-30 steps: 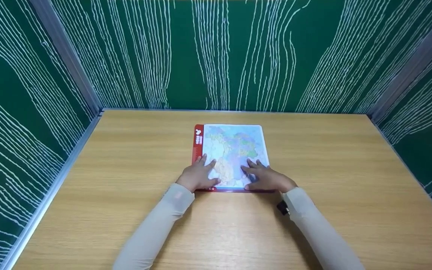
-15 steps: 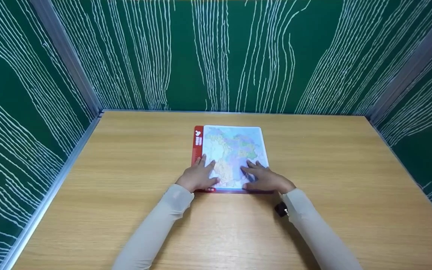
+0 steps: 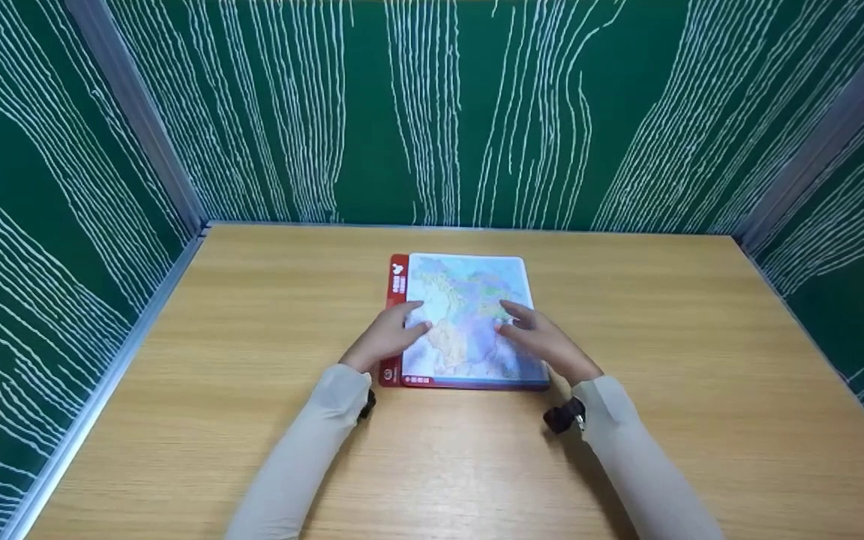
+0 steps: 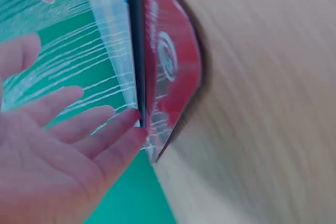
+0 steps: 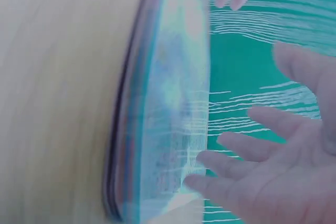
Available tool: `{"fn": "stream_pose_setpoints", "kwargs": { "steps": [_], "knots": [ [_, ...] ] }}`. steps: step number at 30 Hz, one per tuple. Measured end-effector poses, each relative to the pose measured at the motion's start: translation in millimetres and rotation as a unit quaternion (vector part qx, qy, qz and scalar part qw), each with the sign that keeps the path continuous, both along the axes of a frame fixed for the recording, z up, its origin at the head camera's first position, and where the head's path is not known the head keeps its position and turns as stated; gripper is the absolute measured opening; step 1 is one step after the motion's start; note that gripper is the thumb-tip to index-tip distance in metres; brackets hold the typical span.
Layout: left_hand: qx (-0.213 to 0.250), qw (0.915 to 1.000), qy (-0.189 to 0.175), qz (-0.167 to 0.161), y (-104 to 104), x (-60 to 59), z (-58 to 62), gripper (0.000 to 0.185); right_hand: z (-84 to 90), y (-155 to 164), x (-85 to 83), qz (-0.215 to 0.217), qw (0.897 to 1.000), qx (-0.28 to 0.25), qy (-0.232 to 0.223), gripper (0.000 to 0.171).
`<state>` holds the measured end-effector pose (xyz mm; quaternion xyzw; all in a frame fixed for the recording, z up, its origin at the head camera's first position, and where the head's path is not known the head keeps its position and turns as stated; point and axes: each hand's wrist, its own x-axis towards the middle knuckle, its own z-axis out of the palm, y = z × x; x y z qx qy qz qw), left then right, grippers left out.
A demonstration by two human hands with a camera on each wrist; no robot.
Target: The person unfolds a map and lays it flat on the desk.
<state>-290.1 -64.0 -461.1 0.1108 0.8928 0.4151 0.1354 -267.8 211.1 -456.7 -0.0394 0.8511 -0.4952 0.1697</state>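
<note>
Head view: map board (image 3: pixel 466 319) flat at centre of surface (image 3: pixel 664 375); left hand (image 3: pixel 389 336) and right hand (image 3: pixel 544 343) lifted off it since a second ago, fingers spread, gripping nothing. Left wrist view: fingertips (image 4: pixel 131 121) at board's red edge. Right wrist view: fingers (image 5: pixel 236 156) straight beside board.

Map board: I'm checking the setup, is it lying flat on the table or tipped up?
Flat. The map board lies face up on the wooden table, all its edges down.
</note>
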Motion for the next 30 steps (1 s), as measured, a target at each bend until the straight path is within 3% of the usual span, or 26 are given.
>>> {"fn": "stream_pose_setpoints", "kwargs": {
  "steps": [4, 7, 10, 14, 20, 25, 30],
  "knots": [
    [0.081, 0.9957, 0.003, 0.043, -4.6, -8.6, -0.3, 0.052, 3.3, 5.6, -4.0, -0.027, 0.992, -0.120, -0.026, 0.068],
    [0.147, 0.9861, 0.000, 0.076, -9.0, -15.3, -0.7, 0.047, 4.8, 9.8, -8.1, -0.051, 0.981, -0.182, -0.051, 0.062],
    [0.224, 0.9658, -0.046, 0.122, -14.6, -20.8, -1.2, 0.045, 5.2, 14.9, -12.5, -0.076, 0.973, -0.206, -0.067, 0.060],
    [0.284, 0.9357, -0.111, 0.176, -24.3, -26.8, -3.1, 0.042, 1.9, 23.9, -19.3, -0.103, 0.970, -0.203, -0.086, 0.063],
    [0.308, 0.9171, -0.145, 0.207, -35.8, -35.2, -10.5, 0.040, -5.0, 39.9, -26.7, -0.143, 0.960, -0.211, -0.116, 0.064],
    [0.316, 0.9113, -0.157, 0.212, -40.8, -39.0, -13.6, 0.037, -8.1, 49.2, -30.0, -0.160, 0.954, -0.219, -0.123, 0.064],
    [0.315, 0.9099, -0.170, 0.210, -44.0, -41.1, -14.0, 0.040, -9.9, 55.2, -31.8, -0.162, 0.959, -0.197, -0.125, 0.064]
  ]
}}
